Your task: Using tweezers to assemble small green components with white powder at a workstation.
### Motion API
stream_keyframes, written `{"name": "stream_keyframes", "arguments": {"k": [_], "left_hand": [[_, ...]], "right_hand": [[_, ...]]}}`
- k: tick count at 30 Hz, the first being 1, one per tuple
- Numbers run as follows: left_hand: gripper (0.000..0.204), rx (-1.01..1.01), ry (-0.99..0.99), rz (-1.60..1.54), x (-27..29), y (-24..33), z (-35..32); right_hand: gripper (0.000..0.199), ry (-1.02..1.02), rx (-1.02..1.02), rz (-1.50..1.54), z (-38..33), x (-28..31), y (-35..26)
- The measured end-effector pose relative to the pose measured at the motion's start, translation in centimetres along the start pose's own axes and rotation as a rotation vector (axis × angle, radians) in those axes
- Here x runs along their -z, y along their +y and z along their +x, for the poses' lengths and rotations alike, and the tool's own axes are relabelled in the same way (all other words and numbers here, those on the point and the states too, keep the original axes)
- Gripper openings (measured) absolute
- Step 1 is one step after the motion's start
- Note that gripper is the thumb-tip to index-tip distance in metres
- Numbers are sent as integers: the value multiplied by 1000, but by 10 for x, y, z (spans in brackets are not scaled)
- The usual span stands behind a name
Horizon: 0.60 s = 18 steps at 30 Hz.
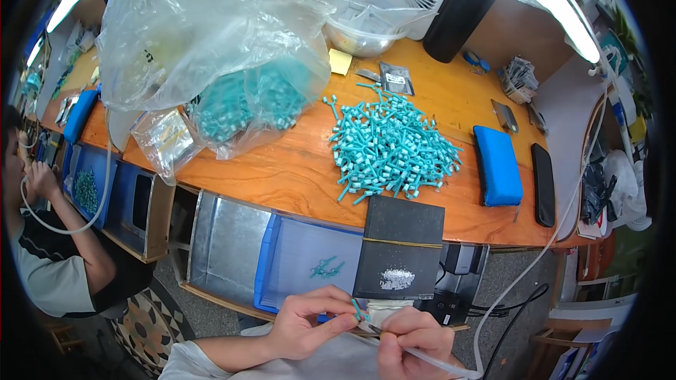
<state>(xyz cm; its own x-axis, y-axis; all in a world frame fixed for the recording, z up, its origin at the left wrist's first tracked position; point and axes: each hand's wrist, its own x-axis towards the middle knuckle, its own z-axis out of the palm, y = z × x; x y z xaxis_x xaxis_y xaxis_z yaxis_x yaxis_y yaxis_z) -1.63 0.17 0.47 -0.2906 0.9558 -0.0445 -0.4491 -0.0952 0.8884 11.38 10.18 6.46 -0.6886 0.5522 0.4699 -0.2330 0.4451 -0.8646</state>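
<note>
My left hand [310,325] pinches a small teal stick-shaped piece [358,309] between thumb and fingertips. My right hand [417,341] is closed around a slim, dark-tipped pen-like tool [376,328], whose tip is close to the teal piece; whether they touch is too small to tell. Just beyond the hands lies a black board [375,287] with a rubber band across it and a patch of tiny clear-white stones [398,279]. Left of the board, a few loose teal pieces [327,267] rest in a blue tray [292,232].
A heap of teal pieces [394,141] with pale ends covers the wooden table [296,169]. A big clear bag [211,35] holds more. A blue pouch [498,165] and black case [543,184] lie right. A pale hose [524,278] runs along the right; another person [53,260] works left.
</note>
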Motion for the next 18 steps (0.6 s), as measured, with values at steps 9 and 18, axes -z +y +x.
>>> {"name": "stream_keyframes", "arguments": {"k": [9, 18], "left_hand": [[14, 41, 0, -53, -1, -4, -2], [15, 18, -55, -130, -1, -4, 0]], "right_hand": [[20, 267, -27, -236, 5, 13, 10], [18, 307, -119, -225, 8, 17, 8]]}}
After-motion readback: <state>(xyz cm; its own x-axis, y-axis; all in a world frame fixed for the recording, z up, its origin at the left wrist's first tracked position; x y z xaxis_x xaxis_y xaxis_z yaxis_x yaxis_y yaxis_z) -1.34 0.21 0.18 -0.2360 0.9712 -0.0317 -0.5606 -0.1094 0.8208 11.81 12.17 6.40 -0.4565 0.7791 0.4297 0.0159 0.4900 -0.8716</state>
